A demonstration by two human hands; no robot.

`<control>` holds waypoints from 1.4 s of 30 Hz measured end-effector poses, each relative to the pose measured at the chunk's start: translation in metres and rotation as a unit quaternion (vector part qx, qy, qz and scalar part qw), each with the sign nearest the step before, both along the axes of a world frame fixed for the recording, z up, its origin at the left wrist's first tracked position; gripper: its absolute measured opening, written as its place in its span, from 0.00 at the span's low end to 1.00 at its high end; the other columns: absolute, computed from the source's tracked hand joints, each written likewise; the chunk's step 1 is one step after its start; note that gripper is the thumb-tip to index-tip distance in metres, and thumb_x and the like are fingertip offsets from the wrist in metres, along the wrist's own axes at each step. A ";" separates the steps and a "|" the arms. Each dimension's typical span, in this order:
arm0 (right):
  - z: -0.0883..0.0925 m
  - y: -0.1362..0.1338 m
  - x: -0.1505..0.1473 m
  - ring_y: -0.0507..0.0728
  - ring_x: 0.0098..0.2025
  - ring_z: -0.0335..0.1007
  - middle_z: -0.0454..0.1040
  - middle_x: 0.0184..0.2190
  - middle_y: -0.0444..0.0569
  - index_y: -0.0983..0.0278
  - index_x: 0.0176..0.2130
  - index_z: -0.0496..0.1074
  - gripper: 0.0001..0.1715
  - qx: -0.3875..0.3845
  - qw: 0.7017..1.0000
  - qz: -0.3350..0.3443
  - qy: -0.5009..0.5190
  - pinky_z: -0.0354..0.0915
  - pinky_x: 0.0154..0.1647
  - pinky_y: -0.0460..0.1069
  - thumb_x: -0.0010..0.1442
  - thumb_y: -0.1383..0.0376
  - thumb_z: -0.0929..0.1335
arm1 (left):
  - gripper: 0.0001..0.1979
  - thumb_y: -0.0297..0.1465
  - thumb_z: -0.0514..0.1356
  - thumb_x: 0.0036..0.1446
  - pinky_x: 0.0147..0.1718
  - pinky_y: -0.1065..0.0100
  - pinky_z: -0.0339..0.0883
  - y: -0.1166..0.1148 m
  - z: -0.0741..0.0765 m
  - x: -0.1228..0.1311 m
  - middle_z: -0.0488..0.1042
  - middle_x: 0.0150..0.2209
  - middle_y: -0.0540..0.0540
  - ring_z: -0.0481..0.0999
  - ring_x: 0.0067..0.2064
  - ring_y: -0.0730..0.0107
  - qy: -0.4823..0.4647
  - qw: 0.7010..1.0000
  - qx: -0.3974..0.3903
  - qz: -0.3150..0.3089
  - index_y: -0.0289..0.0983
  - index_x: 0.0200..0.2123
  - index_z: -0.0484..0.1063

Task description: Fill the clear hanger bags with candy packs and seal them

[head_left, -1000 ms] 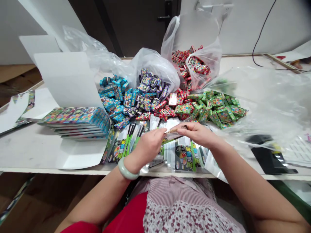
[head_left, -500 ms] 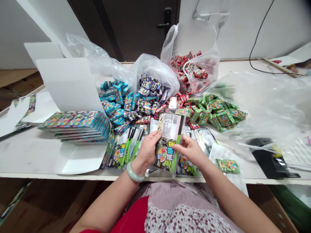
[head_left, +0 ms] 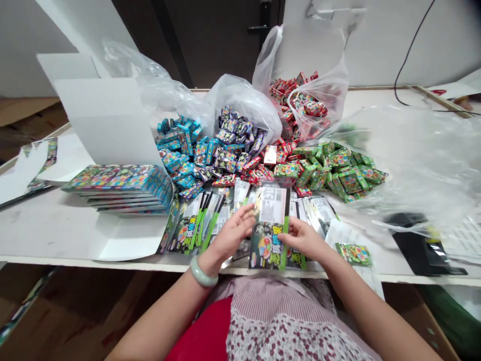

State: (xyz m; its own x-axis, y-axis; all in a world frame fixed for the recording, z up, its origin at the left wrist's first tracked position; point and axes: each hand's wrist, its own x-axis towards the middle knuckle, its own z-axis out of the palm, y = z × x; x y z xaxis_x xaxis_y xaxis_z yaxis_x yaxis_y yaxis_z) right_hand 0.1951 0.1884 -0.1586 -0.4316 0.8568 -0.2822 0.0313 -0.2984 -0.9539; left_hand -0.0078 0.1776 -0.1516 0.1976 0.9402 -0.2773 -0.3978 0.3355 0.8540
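Note:
A printed plastic pouch (head_left: 268, 245) with a dark, colourful front and a clear upper window stands upright in front of me, above other pouches. My right hand (head_left: 305, 238) pinches its right edge, thumb on the front. Beside the left edge is my left hand (head_left: 233, 231), its fingers stretched out and apart; whether the fingertips touch the pouch I cannot tell. More such pouches (head_left: 188, 228) lie overlapping along the table's front on both sides, partly hidden by my hands.
Behind the pouches lie heaps of small boxes: blue (head_left: 180, 145), purple (head_left: 235, 135), red (head_left: 263, 173) and green (head_left: 349, 173). Plastic bags (head_left: 248, 100) surround them. An open white carton (head_left: 128, 240) with stacked box rows stands left; a black tape dispenser (head_left: 421, 250) sits right.
My left hand has loosened from the pouch and spread its fingers. The pouch has come more upright, still in my right hand. The view has shifted slightly.

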 end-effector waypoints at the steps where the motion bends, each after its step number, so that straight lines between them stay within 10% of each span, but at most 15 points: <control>1: 0.000 -0.003 0.001 0.56 0.33 0.74 0.76 0.31 0.44 0.61 0.35 0.68 0.21 -0.008 1.000 0.024 -0.004 0.70 0.36 0.52 0.46 0.54 0.74 | 0.23 0.37 0.68 0.51 0.31 0.74 0.66 0.005 0.004 0.002 0.75 0.39 0.47 0.73 0.35 0.74 0.007 0.999 0.015 0.034 0.39 0.50 0.70; 13: -0.009 -0.032 0.018 0.59 0.44 0.75 0.77 0.42 0.51 0.60 0.44 0.66 0.21 -0.002 0.998 0.064 -0.001 0.71 0.47 0.57 0.53 0.55 0.72 | 0.27 0.32 0.62 0.56 0.31 0.74 0.64 0.008 0.004 0.010 0.70 0.39 0.49 0.69 0.35 0.75 0.101 0.988 0.113 0.000 0.45 0.59 0.62; 18: 0.022 -0.023 0.029 0.57 0.48 0.72 0.72 0.49 0.52 0.55 0.57 0.55 0.38 0.205 0.969 -0.124 -0.055 0.70 0.47 0.54 0.53 0.60 0.74 | 0.26 0.31 0.63 0.55 0.40 0.71 0.67 0.004 0.010 0.002 0.70 0.44 0.47 0.71 0.43 0.70 0.092 0.987 0.131 -0.030 0.45 0.57 0.65; 24: 0.035 -0.019 0.017 0.54 0.36 0.74 0.73 0.40 0.47 0.55 0.51 0.64 0.22 0.261 0.943 -0.186 -0.086 0.72 0.38 0.52 0.57 0.60 0.71 | 0.27 0.28 0.65 0.52 0.39 0.69 0.69 -0.001 0.023 -0.006 0.72 0.44 0.46 0.73 0.41 0.69 0.101 0.982 0.143 -0.066 0.44 0.56 0.66; 34: 0.064 -0.012 0.017 0.55 0.39 0.69 0.72 0.35 0.49 0.61 0.33 0.71 0.08 0.307 0.937 -0.052 -0.157 0.68 0.35 0.49 0.63 0.61 0.66 | 0.04 0.31 0.61 0.57 0.40 0.68 0.68 -0.005 0.051 -0.003 0.76 0.37 0.44 0.74 0.41 0.68 0.190 0.953 0.236 0.015 0.36 0.30 0.74; 42: 0.068 -0.009 0.015 0.55 0.41 0.69 0.69 0.38 0.49 0.59 0.39 0.70 0.05 0.292 0.949 -0.040 -0.117 0.70 0.31 0.48 0.60 0.63 0.68 | 0.08 0.28 0.64 0.53 0.41 0.65 0.70 -0.003 0.058 -0.001 0.78 0.36 0.45 0.76 0.39 0.67 0.166 0.963 0.212 0.011 0.38 0.38 0.77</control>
State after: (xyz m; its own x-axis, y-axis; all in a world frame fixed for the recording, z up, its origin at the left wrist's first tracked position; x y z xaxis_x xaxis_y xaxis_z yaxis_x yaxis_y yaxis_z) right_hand 0.2104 0.1796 -0.0907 -0.3421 0.9241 0.1701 0.2615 0.2675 -0.9274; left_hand -0.0092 0.1744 -0.0936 0.1433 0.9859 0.0868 -0.0819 -0.0756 0.9938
